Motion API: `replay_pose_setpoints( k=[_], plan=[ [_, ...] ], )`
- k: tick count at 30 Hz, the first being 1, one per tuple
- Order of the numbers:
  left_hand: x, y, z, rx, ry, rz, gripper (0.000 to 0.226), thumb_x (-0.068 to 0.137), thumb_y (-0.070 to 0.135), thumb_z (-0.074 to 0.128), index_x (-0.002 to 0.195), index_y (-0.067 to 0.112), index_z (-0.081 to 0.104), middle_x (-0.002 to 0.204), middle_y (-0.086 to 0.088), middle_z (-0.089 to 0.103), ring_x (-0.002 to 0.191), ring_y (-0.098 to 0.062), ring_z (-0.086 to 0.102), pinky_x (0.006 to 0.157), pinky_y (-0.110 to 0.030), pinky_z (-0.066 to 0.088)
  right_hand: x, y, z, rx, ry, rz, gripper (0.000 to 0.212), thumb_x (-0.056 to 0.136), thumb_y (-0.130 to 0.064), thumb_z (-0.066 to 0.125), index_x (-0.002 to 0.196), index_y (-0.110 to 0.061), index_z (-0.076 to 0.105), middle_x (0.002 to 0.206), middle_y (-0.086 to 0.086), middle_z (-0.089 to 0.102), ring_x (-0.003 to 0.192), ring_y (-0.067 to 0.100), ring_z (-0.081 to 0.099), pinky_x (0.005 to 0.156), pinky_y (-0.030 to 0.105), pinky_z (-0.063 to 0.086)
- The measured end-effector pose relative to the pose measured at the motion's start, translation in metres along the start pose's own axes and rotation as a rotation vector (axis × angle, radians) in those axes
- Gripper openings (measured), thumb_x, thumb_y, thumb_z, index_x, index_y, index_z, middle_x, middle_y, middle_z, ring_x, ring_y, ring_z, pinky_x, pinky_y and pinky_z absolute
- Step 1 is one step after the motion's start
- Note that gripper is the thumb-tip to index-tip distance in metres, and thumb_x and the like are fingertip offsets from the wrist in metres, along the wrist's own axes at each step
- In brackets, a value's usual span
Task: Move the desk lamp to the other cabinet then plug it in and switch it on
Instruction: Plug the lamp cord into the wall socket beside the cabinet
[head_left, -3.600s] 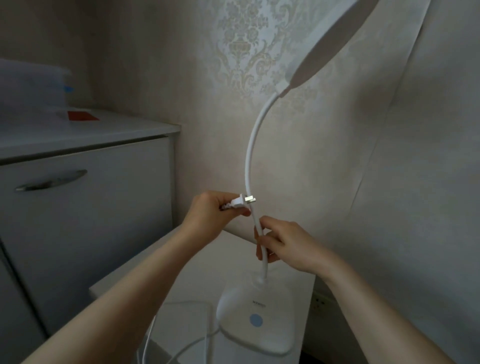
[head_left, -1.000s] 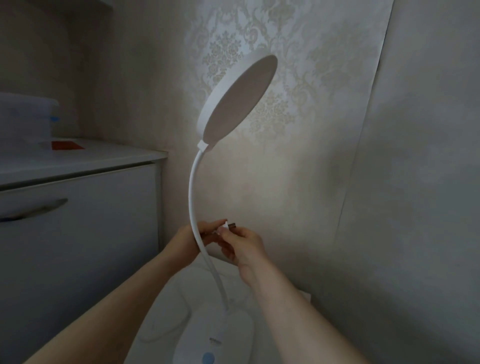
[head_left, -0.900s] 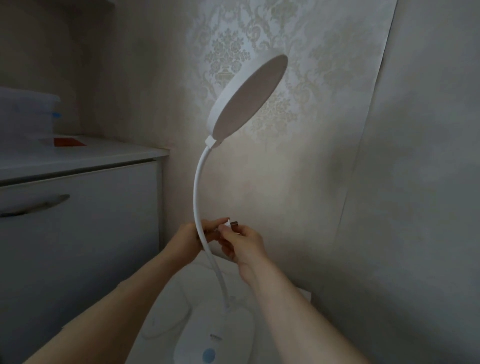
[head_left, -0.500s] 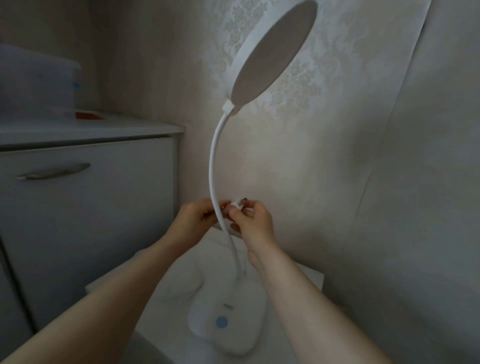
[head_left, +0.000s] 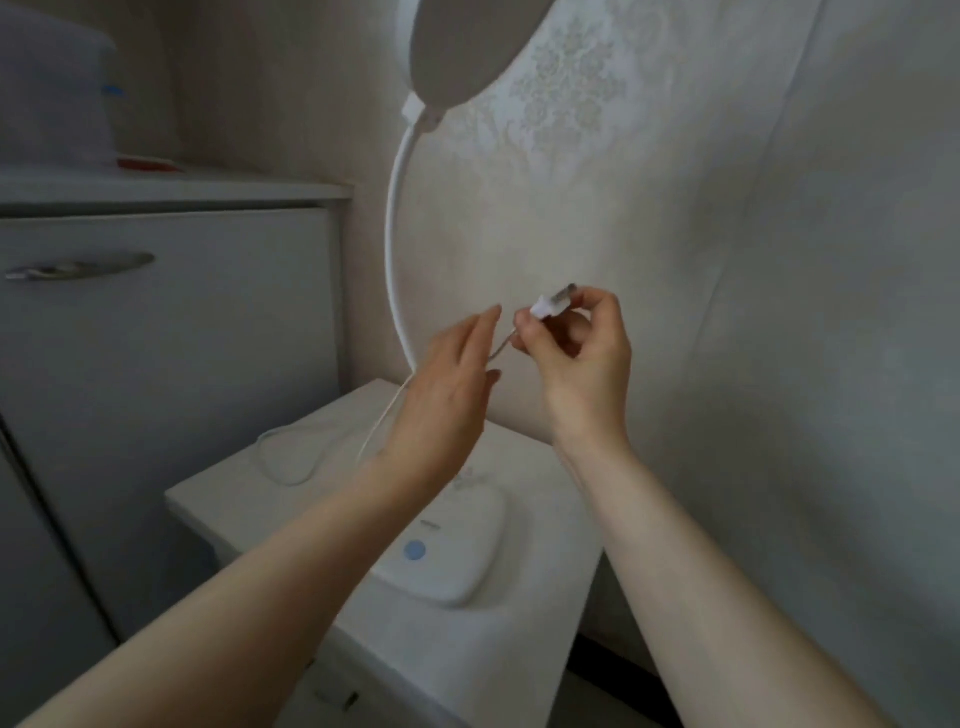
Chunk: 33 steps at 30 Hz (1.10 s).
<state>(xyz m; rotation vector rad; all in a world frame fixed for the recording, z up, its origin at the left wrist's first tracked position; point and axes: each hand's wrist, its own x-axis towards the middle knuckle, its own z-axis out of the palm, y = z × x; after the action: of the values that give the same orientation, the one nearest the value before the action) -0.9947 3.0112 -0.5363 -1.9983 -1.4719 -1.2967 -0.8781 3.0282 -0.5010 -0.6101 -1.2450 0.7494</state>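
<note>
The white desk lamp stands on a low white cabinet (head_left: 249, 483). Its base (head_left: 457, 556) carries a round blue button (head_left: 414, 550), its thin neck (head_left: 389, 249) curves up to the round head (head_left: 462, 47), and the head is unlit. My right hand (head_left: 576, 353) pinches the white plug (head_left: 551, 304), metal prongs pointing up and right, in front of the wall. My left hand (head_left: 441, 395) hovers just left of it with fingers spread and nothing in them. The white cord (head_left: 291, 457) runs from the plug behind my left hand and loops on the cabinet top.
A taller white cabinet (head_left: 171, 364) with a metal handle (head_left: 78, 267) stands at the left, its top holding a translucent box (head_left: 52, 88) and a red item (head_left: 148, 163). Patterned wallpaper (head_left: 727, 260) covers the wall behind and to the right.
My left hand has let go of the plug and opened. My right hand now holds the plug alone, slightly to the right. The view has tilted down, cropping the lamp head.
</note>
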Motion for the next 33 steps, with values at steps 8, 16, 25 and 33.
replay_pose_setpoints(
  k=[8,16,25,33],
  plan=[
    [0.013,0.071,0.072,-0.140,-0.179,-0.005,0.032,0.092,0.006,0.048,0.123,0.004,0.051,0.109,-0.018,0.062,0.103,-0.034,0.054,0.086,-0.037,0.041,0.013,-0.043,-0.076,-0.254,-0.076,-0.151,0.018,0.081,-0.012,0.074,0.087,-0.027,0.067,0.073,-0.013,0.067,0.066,-0.001,0.062,0.065,0.014,0.049],
    [-0.026,0.166,0.134,-0.700,-0.405,-0.208,0.029,0.095,0.007,0.035,0.122,0.005,0.046,0.116,-0.014,0.063,0.106,-0.028,0.059,0.085,-0.034,0.047,0.021,-0.039,-0.140,-0.701,-0.180,-0.083,0.008,0.084,-0.020,0.068,0.090,-0.024,0.072,0.063,-0.008,0.060,0.050,0.003,0.051,0.058,0.022,0.045],
    [-0.104,0.230,0.176,-0.796,-0.627,-0.381,0.021,0.099,0.018,0.038,0.112,0.015,0.053,0.099,-0.008,0.073,0.093,-0.021,0.066,0.080,-0.028,0.048,0.003,-0.005,-0.236,-1.199,-0.174,0.095,0.034,0.095,-0.026,0.052,0.062,-0.022,0.047,0.054,-0.004,0.046,0.065,0.028,0.048,0.056,0.032,0.019],
    [-0.110,0.213,0.171,0.208,-0.894,0.115,0.032,0.092,0.012,0.040,0.118,0.004,0.058,0.122,-0.016,0.055,0.113,-0.035,0.041,0.090,-0.041,0.036,-0.009,0.000,-0.273,-1.331,-0.101,-0.042,0.016,0.090,-0.023,0.062,0.100,-0.015,0.071,0.092,0.018,0.075,0.090,0.040,0.068,0.070,0.036,0.047]
  ],
)
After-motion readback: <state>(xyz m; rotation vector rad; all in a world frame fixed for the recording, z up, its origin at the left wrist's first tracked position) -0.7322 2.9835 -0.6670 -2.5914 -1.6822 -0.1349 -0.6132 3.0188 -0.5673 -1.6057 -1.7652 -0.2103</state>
